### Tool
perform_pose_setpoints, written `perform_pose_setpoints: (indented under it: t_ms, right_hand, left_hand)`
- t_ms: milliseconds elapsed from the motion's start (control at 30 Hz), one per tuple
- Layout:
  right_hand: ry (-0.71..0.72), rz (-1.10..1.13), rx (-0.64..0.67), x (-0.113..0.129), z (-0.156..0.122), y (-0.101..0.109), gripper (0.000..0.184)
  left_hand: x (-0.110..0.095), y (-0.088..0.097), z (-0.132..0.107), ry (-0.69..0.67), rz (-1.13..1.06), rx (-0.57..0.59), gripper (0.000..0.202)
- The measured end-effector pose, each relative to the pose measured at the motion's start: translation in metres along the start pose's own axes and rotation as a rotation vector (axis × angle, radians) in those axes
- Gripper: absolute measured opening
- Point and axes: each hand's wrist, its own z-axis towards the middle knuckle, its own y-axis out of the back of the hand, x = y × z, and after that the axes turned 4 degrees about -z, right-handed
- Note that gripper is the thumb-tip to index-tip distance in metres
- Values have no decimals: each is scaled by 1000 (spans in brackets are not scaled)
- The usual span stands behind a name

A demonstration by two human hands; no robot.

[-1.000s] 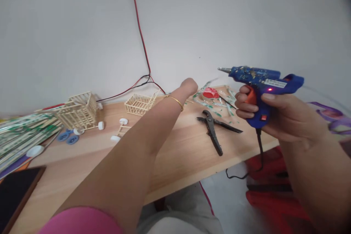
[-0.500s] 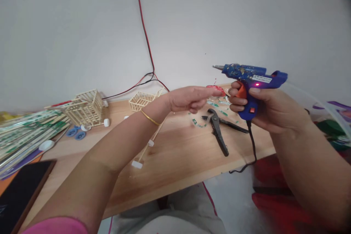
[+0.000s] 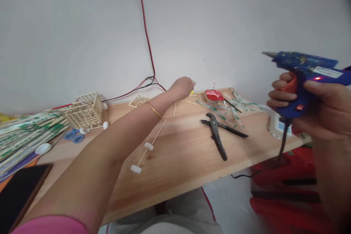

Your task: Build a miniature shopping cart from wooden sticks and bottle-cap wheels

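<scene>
My right hand [image 3: 329,98] is wrapped round a blue hot glue gun [image 3: 304,62], fingers on its orange trigger. The gun is raised at the right, nozzle pointing left, its red light lit. My left hand [image 3: 183,87] reaches over the back of the table with its fingers closed; a small pale bit shows at the fingertips, too small to name. Partly behind my left forearm is a small stick frame [image 3: 138,101]. Below that arm lies a thin stick [image 3: 157,132] with white wheels [image 3: 136,169] on it.
A pair of black cutting pliers [image 3: 216,135] lies mid-table. Behind them are a red-topped container [image 3: 214,95] and wrapper scraps. At left are a stick-built cart [image 3: 85,111], blue wheels [image 3: 78,138], wrapped sticks [image 3: 33,135] and a phone [image 3: 24,190]. A red stool [image 3: 282,197] stands at right.
My right hand has carried the glue gun to the right. My left hand has drawn back leftward and slightly up, its extended fingers now curled closed. The red-topped container has come into fuller view.
</scene>
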Motion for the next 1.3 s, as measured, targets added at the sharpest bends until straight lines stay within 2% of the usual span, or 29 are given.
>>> perform_pose_setpoints:
  t_ms: [100,200,233,267,400,467,567,700,767,867,933,1033,1067,1167,1233,1300]
  right_hand:
    - [42,2,-59,6,-6,21,9]
    - [47,-4,-78,6,-9,32,8]
    - [36,-11,-87,4,-10,32,8]
    - [17,-20,-93,2,-11,30,9]
    - [-97,-58,-46,-14,-16,12,13]
    - [-136,-48,27,-25,-18,1,17]
    - [-181,25,136,-44,-20,-13,23]
    - [-243,106,252,-65,-22,-34,24]
    - [-262,125,309,-74,-22,-46,25]
    - [-280,121,378,-86,-21,-65,21]
    - [-288,128,405,-92,-19,-76,19]
    - [-299,159,455,-100,-17,-90,20]
    - [-302,164,471,-102,-17,-94,20]
    - [-297,154,487,-107,-19,-103,20]
    - [-277,131,494,-112,-21,-108,19]
    - [-248,83,520,-119,-23,-110,18]
  left_hand:
    - [2,-7,20,-42,93,14,36]
    - [10,-27,22,-114,134,125,35]
    - [14,-34,19,-149,136,167,41]
    - [18,-41,16,-170,135,215,51]
    - [28,-51,6,-128,159,364,124]
    - [30,-45,3,-58,139,389,138]
    - [30,-31,-6,46,-7,335,127]
    - [32,-14,-35,173,-265,172,83]
    - [34,-9,-53,165,-296,133,59]
    - [39,-6,-77,113,-257,135,28]
    - [42,-4,-88,103,-252,149,31]
    - [44,2,-105,84,-329,196,73]
    - [45,5,-112,93,-386,214,76]
    - [47,15,-140,191,-638,216,45]
    - [51,19,-161,246,-791,149,32]
    - [60,20,-183,252,-819,75,24]
